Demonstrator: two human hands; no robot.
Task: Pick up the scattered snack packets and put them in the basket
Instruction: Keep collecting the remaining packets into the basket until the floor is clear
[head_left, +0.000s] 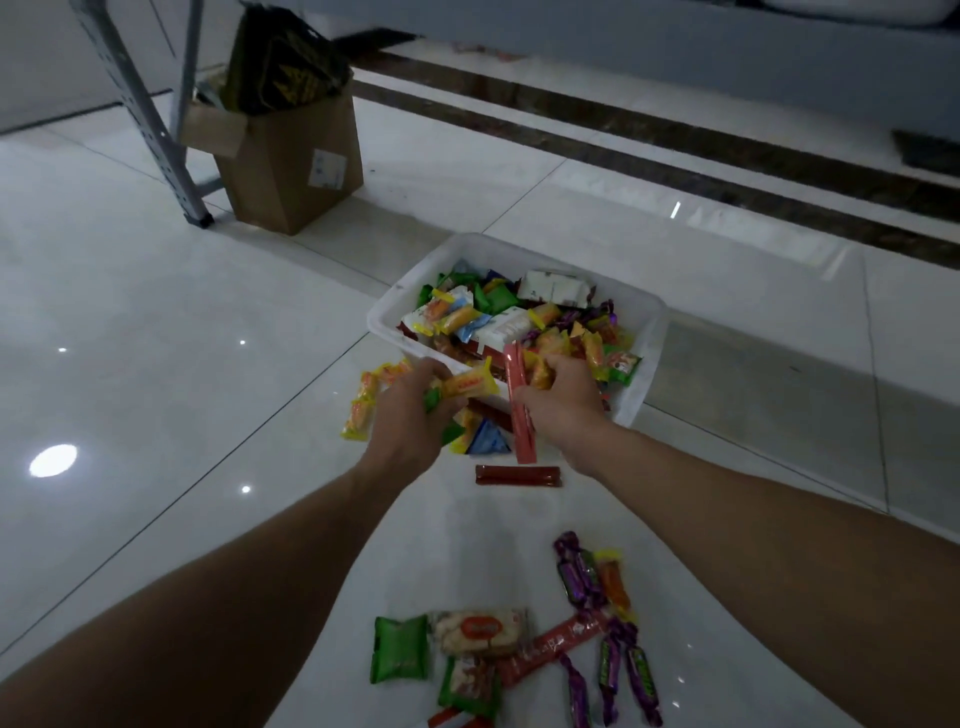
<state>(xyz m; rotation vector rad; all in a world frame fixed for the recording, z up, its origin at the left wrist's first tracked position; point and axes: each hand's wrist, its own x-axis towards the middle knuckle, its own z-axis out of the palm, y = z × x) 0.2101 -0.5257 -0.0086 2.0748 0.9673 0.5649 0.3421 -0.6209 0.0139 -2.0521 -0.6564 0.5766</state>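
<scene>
Left hand curled round yellow packets; right hand gripping red stick plus more. Both at near rim of basket. Lift clear over rim before letting go, else packets spill. Loose pile on floor near body not yet collected.

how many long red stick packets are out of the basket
3: a red stick in the right hand, a darker stick on the floor by that wrist, a third stick among the purple sweets. Others may be hidden.

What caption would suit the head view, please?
Left hand and right hand hold snack packets at the white basket.
</scene>
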